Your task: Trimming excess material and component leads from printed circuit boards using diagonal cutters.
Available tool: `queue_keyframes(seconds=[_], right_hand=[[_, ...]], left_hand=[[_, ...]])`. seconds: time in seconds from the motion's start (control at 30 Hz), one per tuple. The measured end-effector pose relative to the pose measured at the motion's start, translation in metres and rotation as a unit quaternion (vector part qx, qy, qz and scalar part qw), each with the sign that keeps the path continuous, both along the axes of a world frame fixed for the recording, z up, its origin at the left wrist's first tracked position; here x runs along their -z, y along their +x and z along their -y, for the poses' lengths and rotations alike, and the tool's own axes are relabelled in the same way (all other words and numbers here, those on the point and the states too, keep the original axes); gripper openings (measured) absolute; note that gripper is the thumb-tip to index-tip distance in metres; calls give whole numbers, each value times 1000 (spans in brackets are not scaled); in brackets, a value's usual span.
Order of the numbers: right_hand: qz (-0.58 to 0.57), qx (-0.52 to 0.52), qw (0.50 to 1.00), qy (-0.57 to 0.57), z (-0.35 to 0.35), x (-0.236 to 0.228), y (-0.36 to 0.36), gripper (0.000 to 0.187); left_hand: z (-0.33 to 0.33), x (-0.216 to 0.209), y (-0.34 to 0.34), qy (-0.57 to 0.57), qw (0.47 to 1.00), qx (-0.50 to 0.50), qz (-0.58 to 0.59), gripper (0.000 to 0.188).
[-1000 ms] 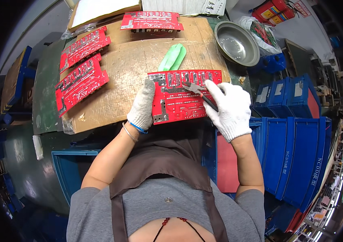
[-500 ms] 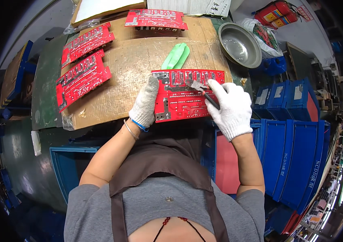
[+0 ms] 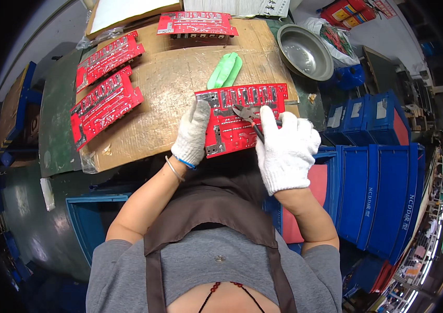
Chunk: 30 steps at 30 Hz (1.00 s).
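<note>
A red circuit board [image 3: 232,139] with silvery solder patches is held at the near edge of the cardboard, tilted slightly. My left hand [image 3: 191,133], in a white knitted glove, grips its left edge, thumb on top. In my gloved right hand [image 3: 287,148] is a pair of side cutters [image 3: 246,113] with dark handles and a touch of red. Their jaws lie over the upper middle of the board; whether they touch it I cannot tell. The right glove hides the board's lower right part. Just beyond the board lies a bright green strip [image 3: 225,70].
Cardboard [image 3: 164,88] covers the bench. Two red boards [image 3: 108,60] [image 3: 106,107] lie at the left, another [image 3: 198,24] at the back. A metal bowl [image 3: 305,52] stands at the back right, near a bag of wires [image 3: 336,41]. Blue crates [image 3: 378,195] are stacked at the right.
My right hand has moved left and slightly nearer, turning the side cutters so their jaws shift left over the board. The board's right side has tipped slightly upward in view.
</note>
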State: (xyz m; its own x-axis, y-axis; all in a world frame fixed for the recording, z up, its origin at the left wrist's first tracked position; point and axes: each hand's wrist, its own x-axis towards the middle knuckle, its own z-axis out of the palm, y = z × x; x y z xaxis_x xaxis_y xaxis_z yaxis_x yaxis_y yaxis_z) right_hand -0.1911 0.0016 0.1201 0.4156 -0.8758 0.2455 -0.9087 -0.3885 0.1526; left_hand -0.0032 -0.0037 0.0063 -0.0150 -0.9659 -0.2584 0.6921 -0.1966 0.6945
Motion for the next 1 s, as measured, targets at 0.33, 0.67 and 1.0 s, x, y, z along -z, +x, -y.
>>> queue_keyframes(seconds=[0.33, 0.67, 1.0], right_hand=[[-17, 60, 996, 60, -3, 1, 9, 43], [133, 22, 990, 35, -14, 10, -20, 51], [61, 14, 998, 5, -7, 13, -6, 60]], left_hand=[[-2, 7, -4, -51, 992, -42, 103, 55], [-1, 4, 0, -27, 998, -19, 58, 63], [1, 2, -1, -11, 999, -16, 30, 63]])
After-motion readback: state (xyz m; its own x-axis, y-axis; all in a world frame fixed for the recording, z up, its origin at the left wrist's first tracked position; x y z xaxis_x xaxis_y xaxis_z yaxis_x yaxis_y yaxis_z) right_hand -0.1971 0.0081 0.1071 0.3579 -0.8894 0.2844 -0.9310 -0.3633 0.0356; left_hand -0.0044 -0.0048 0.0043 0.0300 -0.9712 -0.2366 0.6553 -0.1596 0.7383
